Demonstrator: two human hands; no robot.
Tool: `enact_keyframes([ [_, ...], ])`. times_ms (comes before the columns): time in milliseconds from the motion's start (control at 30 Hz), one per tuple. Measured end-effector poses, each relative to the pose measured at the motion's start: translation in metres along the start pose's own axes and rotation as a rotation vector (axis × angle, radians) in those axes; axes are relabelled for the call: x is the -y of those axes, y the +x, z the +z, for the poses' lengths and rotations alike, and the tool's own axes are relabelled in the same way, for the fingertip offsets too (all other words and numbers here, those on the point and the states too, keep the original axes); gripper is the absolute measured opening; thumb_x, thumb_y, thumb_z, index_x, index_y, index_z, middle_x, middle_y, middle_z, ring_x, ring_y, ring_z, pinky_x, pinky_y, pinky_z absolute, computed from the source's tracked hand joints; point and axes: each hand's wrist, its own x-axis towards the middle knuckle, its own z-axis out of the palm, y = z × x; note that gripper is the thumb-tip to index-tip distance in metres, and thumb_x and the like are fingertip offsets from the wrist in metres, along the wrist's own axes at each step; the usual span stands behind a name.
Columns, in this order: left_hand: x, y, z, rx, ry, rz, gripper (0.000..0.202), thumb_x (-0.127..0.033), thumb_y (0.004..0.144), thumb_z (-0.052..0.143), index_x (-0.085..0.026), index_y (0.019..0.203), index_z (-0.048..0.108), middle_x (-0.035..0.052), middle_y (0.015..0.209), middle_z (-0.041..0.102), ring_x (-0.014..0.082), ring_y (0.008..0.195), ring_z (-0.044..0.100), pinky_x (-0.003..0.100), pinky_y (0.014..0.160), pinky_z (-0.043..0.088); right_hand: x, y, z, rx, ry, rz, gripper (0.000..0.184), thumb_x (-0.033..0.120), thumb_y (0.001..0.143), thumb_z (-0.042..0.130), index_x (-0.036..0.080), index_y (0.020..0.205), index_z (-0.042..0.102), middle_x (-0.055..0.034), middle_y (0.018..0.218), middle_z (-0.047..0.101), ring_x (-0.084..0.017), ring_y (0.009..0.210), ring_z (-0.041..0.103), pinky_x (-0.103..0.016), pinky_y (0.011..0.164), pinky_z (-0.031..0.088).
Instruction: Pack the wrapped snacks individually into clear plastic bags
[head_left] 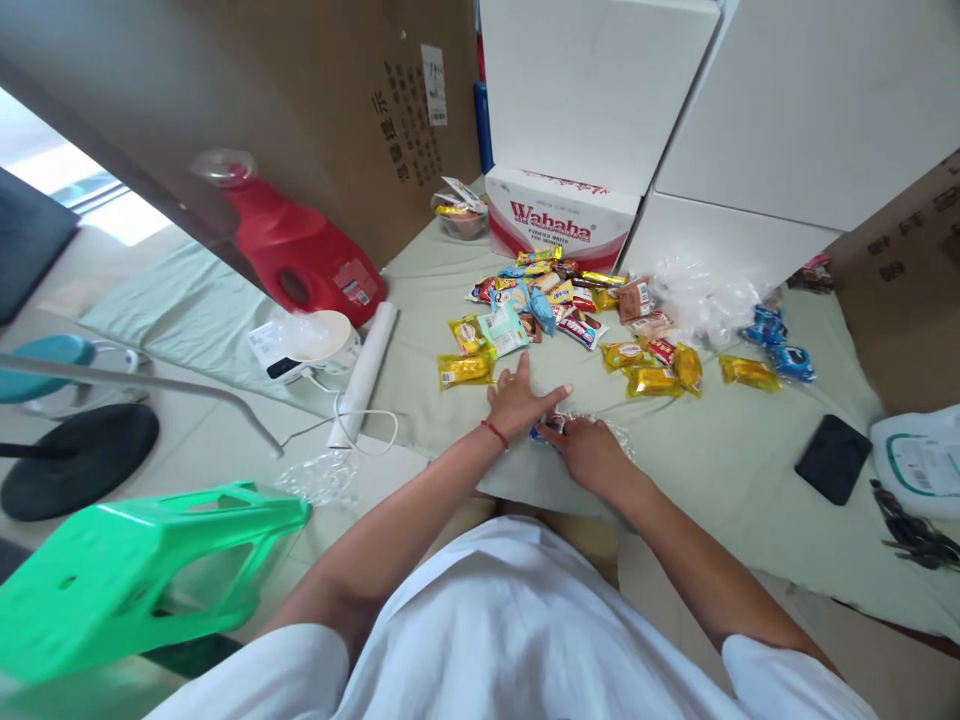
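My left hand (521,400) is just above the cloth near the front edge, fingers spread, with a red cord at the wrist. It holds nothing and is nearest the yellow-wrapped snacks (466,368) and a pale green snack packet (504,328). Right beside it, my right hand (596,452) is closed on a clear plastic bag (621,438), which shows at both sides of the fingers. A small blue and red packet (537,433) peeks out at the fingertips, mostly hidden. Beyond both hands lies a heap of wrapped snacks (555,292).
Behind the heap stand a Wahaha carton (559,222) and white boxes (592,90). Crumpled clear plastic bags (705,300) lie to the right, near a black phone (834,460). To the left are a red jug (307,250), a white roll (365,375) and a green stool (142,560).
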Motion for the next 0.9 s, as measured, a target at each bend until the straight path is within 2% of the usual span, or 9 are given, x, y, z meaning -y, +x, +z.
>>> enact_keyframes([
  [100, 0.003, 0.001, -0.017, 0.109, 0.094, -0.065, 0.100, -0.068, 0.066, 0.081, -0.018, 0.148, 0.053, 0.0228, 0.139, 0.066, 0.0459, 0.143, 0.048, 0.055, 0.113, 0.034, 0.000, -0.001, -0.001, 0.016, 0.024, 0.002, 0.060, 0.016, 0.102, 0.041, 0.031, 0.160, 0.046, -0.0138, 0.158, 0.053, -0.033, 0.133, 0.058, -0.046, 0.099, 0.049],
  [200, 0.020, 0.000, -0.037, 0.172, 0.048, -0.106, 0.047, -0.043, 0.065, 0.084, -0.019, 0.105, 0.074, 0.0143, 0.110, 0.077, 0.0424, 0.126, 0.060, 0.049, 0.104, 0.042, -0.001, -0.003, -0.001, 0.030, 0.038, 0.000, 0.064, 0.013, 0.100, 0.042, 0.033, 0.162, 0.043, -0.0118, 0.161, 0.049, -0.033, 0.135, 0.056, -0.047, 0.102, 0.049],
  [267, 0.031, -0.006, -0.046, 0.177, -0.015, -0.092, 0.019, -0.034, 0.071, 0.075, -0.019, 0.083, 0.072, 0.0095, 0.096, 0.077, 0.0351, 0.114, 0.066, 0.043, 0.098, 0.046, -0.002, -0.004, -0.001, 0.027, 0.055, 0.008, 0.064, 0.016, 0.101, 0.044, 0.033, 0.162, 0.043, -0.0122, 0.157, 0.053, -0.034, 0.135, 0.056, -0.048, 0.102, 0.049],
  [333, 0.038, -0.015, -0.051, 0.151, -0.073, -0.055, 0.012, -0.031, 0.076, 0.067, -0.019, 0.074, 0.066, 0.0066, 0.093, 0.075, 0.0269, 0.105, 0.068, 0.036, 0.093, 0.049, -0.003, -0.005, -0.001, 0.007, 0.086, 0.014, 0.061, 0.023, 0.102, 0.047, 0.032, 0.162, 0.043, -0.0133, 0.155, 0.055, -0.035, 0.135, 0.055, -0.049, 0.103, 0.048],
  [467, 0.036, -0.037, -0.046, 0.094, -0.587, 0.070, 0.017, -0.032, 0.074, 0.068, -0.020, 0.072, 0.057, 0.0057, 0.098, 0.075, 0.0207, 0.094, 0.070, 0.032, 0.083, 0.052, -0.002, -0.005, 0.002, -0.028, 0.157, 0.014, 0.062, 0.028, 0.102, 0.052, 0.031, 0.163, 0.041, -0.0142, 0.158, 0.052, -0.036, 0.136, 0.053, -0.051, 0.107, 0.046],
  [567, 0.020, -0.051, -0.033, 0.164, -0.820, 0.195, 0.020, -0.035, 0.076, 0.073, -0.019, 0.074, 0.061, 0.0070, 0.099, 0.078, 0.0208, 0.093, 0.072, 0.033, 0.087, 0.054, 0.001, -0.006, 0.010, -0.071, 0.202, 0.000, 0.066, 0.025, 0.099, 0.058, 0.027, 0.163, 0.041, -0.0176, 0.158, 0.049, -0.036, 0.139, 0.049, -0.052, 0.112, 0.043],
  [667, 0.003, -0.060, -0.020, 0.215, -0.656, 0.321, 0.018, -0.035, 0.090, 0.064, -0.020, 0.094, 0.072, 0.0057, 0.104, 0.080, 0.0208, 0.097, 0.073, 0.033, 0.090, 0.055, 0.004, -0.011, 0.023, -0.127, 0.255, -0.012, 0.069, 0.024, 0.095, 0.066, 0.017, 0.160, 0.045, -0.0238, 0.155, 0.047, -0.038, 0.143, 0.042, -0.056, 0.116, 0.039],
  [733, -0.003, -0.062, -0.011, 0.182, -0.495, 0.357, 0.026, -0.031, 0.097, 0.052, -0.023, 0.109, 0.074, 0.0035, 0.106, 0.081, 0.0205, 0.097, 0.074, 0.034, 0.090, 0.056, 0.005, -0.017, 0.033, -0.153, 0.294, -0.046, 0.070, 0.025, 0.092, 0.070, 0.012, 0.157, 0.048, -0.0262, 0.152, 0.047, -0.040, 0.144, 0.040, -0.059, 0.118, 0.036],
  [900, -0.003, -0.064, 0.010, 0.048, -0.049, 0.560, 0.037, -0.011, 0.094, 0.050, -0.024, 0.118, 0.074, 0.0049, 0.124, 0.079, 0.0231, 0.117, 0.072, 0.044, 0.111, 0.050, 0.002, -0.035, 0.056, -0.230, 0.420, -0.186, 0.073, 0.025, 0.086, 0.076, 0.011, 0.153, 0.051, -0.0256, 0.157, 0.041, -0.042, 0.151, 0.030, -0.061, 0.123, 0.032],
])
